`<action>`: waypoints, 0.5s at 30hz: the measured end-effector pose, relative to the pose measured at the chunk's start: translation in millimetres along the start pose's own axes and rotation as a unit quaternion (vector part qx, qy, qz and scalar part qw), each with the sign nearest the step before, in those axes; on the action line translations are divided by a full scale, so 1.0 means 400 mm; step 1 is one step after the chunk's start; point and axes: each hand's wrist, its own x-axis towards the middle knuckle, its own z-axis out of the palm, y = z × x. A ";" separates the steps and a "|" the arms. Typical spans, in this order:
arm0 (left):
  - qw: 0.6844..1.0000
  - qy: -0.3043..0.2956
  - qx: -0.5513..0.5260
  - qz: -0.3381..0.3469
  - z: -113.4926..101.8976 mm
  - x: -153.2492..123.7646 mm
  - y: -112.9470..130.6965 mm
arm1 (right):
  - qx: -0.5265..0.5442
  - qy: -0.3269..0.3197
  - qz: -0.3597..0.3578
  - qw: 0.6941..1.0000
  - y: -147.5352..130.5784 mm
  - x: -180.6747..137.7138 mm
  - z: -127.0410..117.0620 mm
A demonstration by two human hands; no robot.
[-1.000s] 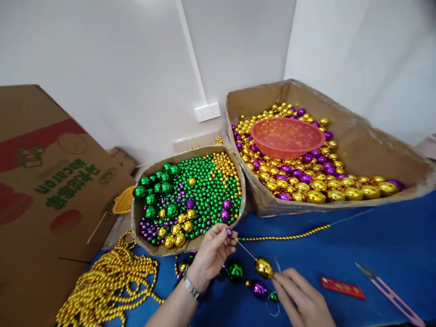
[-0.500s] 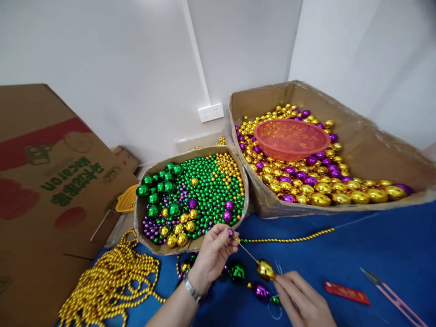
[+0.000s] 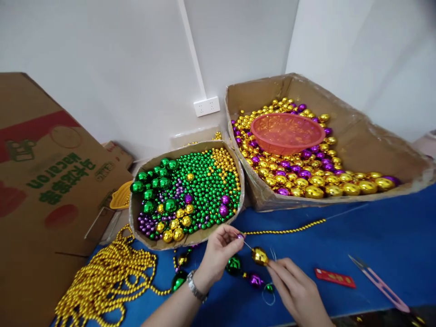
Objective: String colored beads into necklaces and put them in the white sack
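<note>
My left hand (image 3: 220, 255), wearing a metal-band watch, pinches a small purple bead (image 3: 240, 236) at its fingertips. A thin needle (image 3: 248, 245) runs from that bead to a large shiny gold bead (image 3: 260, 256). The fingertips of my right hand (image 3: 297, 284) are closed at the gold bead's near end. Behind and below the hands lies a strand of mixed beads, with a big green bead (image 3: 233, 265) and a purple bead (image 3: 255, 279) showing. Loops of clear thread (image 3: 269, 297) stick out near it. My left wrist and hand hide part of the strand.
A low carton (image 3: 187, 240) of small green, gold and purple beads stands ahead. Right of it is a larger carton (image 3: 272, 202) with a red basket (image 3: 288, 147). Gold bead strings (image 3: 105, 277) lie left. Pink-handled thread snips (image 3: 384, 288) and a red packet (image 3: 335, 278) lie right.
My hands have come closer together, so the purple bead and the gold bead are nearer each other and less needle shows between them. The camera view has shifted slightly.
</note>
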 end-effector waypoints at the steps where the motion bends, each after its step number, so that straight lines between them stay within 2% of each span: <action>1: 0.999 -0.011 0.033 0.005 0.007 -0.002 -0.014 | -0.005 -0.011 0.011 1.000 0.010 -0.003 0.008; 5: 0.981 -0.049 0.173 0.067 0.030 -0.006 -0.065 | -0.040 -0.053 0.046 0.997 0.065 -0.025 0.033; 8: 0.962 -0.070 0.238 0.114 0.035 -0.009 -0.068 | -0.066 -0.076 0.057 0.993 0.096 -0.038 0.020; 12: 0.937 -0.072 0.278 0.196 0.035 -0.015 -0.011 | -0.114 -0.078 0.059 0.989 0.086 -0.010 -0.021; 15: 0.917 -0.066 0.287 0.268 0.043 -0.023 0.040 | -0.072 -0.068 0.015 0.995 0.051 0.035 -0.023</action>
